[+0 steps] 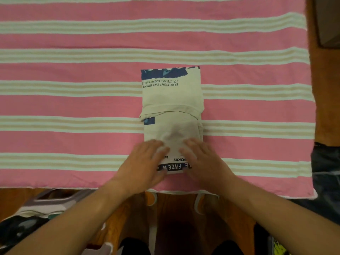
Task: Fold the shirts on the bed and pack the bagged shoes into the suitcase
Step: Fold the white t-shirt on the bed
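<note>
Pressing flat: left hand (142,163) and right hand (202,159), fingers straight, on shirt (173,100). Soft, light, floppy; lift by near folded edge.

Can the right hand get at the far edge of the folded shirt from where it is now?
Probably yes: the right hand lies flat on the shirt near end, and nothing sits between it and the far edge.

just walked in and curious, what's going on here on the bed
A person is folding a cream printed shirt on a pink striped bedspread. The shirt is already a narrow strip. The left hand and right hand press flat on its near end, fingers straight.
</note>
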Tool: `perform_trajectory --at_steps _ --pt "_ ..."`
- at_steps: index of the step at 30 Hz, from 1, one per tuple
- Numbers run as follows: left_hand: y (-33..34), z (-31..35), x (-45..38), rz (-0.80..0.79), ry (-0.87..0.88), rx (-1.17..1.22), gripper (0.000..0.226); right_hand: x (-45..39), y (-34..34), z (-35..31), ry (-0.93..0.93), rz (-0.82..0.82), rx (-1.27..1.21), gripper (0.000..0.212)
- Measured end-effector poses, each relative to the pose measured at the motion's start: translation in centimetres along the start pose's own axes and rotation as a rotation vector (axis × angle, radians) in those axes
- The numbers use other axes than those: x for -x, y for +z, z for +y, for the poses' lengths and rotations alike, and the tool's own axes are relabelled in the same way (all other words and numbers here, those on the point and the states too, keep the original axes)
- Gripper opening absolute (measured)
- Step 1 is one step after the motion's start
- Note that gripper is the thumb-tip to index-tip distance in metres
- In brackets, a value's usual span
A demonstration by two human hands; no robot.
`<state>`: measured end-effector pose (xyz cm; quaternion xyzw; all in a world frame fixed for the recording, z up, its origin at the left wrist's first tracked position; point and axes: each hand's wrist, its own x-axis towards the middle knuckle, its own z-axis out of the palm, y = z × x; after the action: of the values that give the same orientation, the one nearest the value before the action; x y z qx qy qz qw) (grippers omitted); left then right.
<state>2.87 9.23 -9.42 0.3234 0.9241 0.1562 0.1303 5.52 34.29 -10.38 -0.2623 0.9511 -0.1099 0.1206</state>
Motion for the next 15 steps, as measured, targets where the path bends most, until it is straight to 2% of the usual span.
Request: perform_trajectory --at_steps 1,3,5,7,9,11,13,15 --pt "0.7 -0.5 0.4 -0.186 0.113 -0.103 0.07 0.5 0.6 0.5 -0.085 -0.15 0.045 0.077" --pt "2.6 -1.6 0.9 -0.461 0.203 -0.303 0.079 1.0 1.7 1.6 -0.14 -0.365 0.168 0.095" --pt "3.5 -1.7 0.5 -0.492 0.204 -0.383 0.078 0.9 2.3 1.8 -0.099 -0.431 0.219 0.082" --pt "3.4 -1.1 -0.6 -0.427 0.147 -0.354 0.068 0.1 2.6 1.4 -0.045 -0.368 0.209 0.057" --pt "2.5 0.1 -1.7 -0.337 0.045 -0.174 0.049 -0.9 1.7 0.7 0.008 -0.306 0.104 0.043" --pt "0.8 0.9 -2.2 -0.317 -0.169 0.047 0.034 -1.7 -0.9 0.3 0.106 -0.316 -0.091 0.032" --pt "-1.6 0.8 -1.6 -0.431 -0.31 0.329 0.02 -2.0 -4.0 0.5 0.117 -0.495 -0.193 0.018" --pt "-4.0 -0.3 -1.1 -0.552 -0.367 0.604 0.02 -1.9 -7.0 0.5 0.189 -0.621 -0.37 0.011"
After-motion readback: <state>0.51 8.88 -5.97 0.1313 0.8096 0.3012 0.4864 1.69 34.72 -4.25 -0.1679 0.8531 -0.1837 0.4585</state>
